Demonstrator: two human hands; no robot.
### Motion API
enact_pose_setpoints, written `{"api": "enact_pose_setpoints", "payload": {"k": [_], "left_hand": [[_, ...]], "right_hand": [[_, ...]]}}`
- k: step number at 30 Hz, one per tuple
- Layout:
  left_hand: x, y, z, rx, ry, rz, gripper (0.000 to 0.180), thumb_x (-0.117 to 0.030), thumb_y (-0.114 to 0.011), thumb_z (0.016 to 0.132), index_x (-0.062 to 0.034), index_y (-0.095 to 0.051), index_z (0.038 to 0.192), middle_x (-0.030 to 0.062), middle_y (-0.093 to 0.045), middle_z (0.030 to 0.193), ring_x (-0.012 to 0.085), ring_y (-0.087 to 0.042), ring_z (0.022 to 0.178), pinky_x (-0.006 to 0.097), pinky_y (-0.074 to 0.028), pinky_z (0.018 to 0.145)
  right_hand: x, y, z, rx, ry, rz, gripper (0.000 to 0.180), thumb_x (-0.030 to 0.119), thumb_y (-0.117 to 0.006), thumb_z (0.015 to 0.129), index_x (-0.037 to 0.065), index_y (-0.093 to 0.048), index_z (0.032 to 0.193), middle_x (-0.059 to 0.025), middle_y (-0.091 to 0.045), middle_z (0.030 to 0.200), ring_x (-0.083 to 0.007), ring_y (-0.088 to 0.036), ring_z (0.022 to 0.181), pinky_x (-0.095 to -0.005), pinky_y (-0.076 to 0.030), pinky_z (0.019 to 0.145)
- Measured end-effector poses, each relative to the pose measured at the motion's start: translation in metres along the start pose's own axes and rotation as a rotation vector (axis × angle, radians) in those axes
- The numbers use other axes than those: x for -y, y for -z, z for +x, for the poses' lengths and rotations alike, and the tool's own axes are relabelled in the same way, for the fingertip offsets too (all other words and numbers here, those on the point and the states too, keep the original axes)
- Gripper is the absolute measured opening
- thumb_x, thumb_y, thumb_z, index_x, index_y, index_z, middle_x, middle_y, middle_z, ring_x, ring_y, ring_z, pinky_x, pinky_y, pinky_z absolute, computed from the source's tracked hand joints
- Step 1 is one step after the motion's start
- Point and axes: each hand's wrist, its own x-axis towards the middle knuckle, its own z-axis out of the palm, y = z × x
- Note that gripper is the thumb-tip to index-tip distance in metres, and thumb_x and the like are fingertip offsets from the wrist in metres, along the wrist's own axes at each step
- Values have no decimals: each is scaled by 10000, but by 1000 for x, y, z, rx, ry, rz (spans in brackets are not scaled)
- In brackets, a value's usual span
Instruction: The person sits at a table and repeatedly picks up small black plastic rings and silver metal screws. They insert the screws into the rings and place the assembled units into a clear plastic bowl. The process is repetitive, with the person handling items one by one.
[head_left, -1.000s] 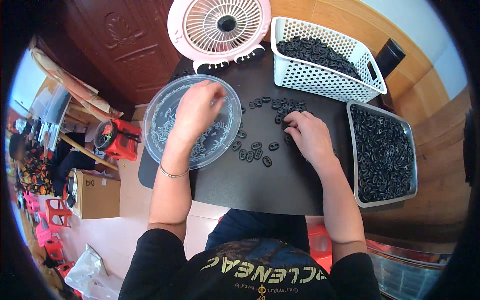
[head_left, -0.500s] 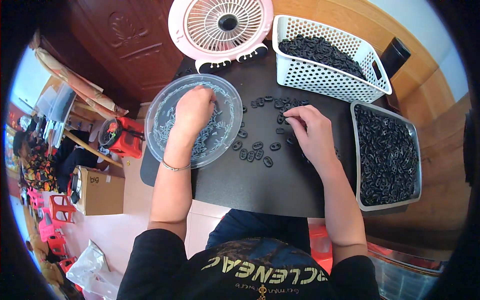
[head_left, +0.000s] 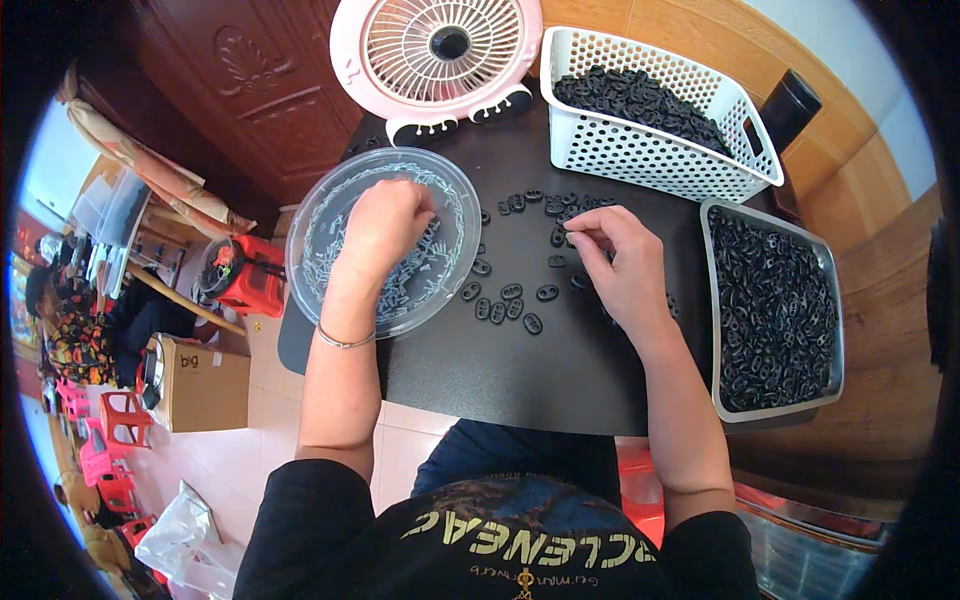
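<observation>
My left hand (head_left: 386, 228) is over a round clear tub (head_left: 305, 310), closed with its fingers curled down. Small pale pin-like pieces (head_left: 415, 275) lie scattered inside the tub, and whatever is between those fingertips stays hidden. On the right, my right hand (head_left: 628, 262) hovers above the dark table (head_left: 480, 385), thumb and fingertips brought together in a pinch. What it pinches is too small to make out. Black oval two-hole pieces (head_left: 497, 308) lie loose between the hands, with more in a cluster (head_left: 562, 207) just beyond the right fingertips.
A white perforated basket (head_left: 640, 165) of black pieces stands at the back right. To the right is a grey tray (head_left: 715, 300) full of two-hole pieces. A pink fan (head_left: 345, 70) stands behind the tub; a black cylinder (head_left: 790, 108) is by the wall.
My left hand has shifted slightly toward me and to the right over the tub. My right hand holds its pinch in nearly the same place. The view has moved a little.
</observation>
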Motion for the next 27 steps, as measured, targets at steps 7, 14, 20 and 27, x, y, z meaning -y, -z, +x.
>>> {"api": "enact_pose_setpoints", "payload": {"k": [7,14,20,27], "left_hand": [[3,1,-1,-136,-20,-37,90,-55,-578,665,-41,-641,729,153,-604,757,314,-587,736,394,-462,672],[6,2,-2,-14,35,-7,100,-48,-618,633,-26,-638,729,149,-605,760,286,-595,718,365,-462,648],[7,-1,-2,-56,-2,-19,87,-50,-620,628,-7,-622,703,150,-594,707,280,-592,672,358,-461,623],[6,1,-2,-26,-22,-74,85,-55,-629,626,-1,-611,689,150,-588,697,283,-587,654,351,-461,617]], "right_hand": [[2,0,0,15,-25,-14,112,-23,-598,729,12,-596,835,-95,-573,769,-183,-599,664,-267,-487,602],[1,-1,0,11,-11,16,117,-31,-597,727,9,-595,837,-96,-573,769,-182,-601,663,-264,-491,613],[1,-1,0,16,-20,18,114,-32,-597,728,13,-594,833,-94,-574,771,-182,-601,671,-263,-491,613],[1,0,0,24,-19,2,113,-28,-599,727,16,-595,832,-93,-575,776,-181,-601,671,-262,-490,608]]}}
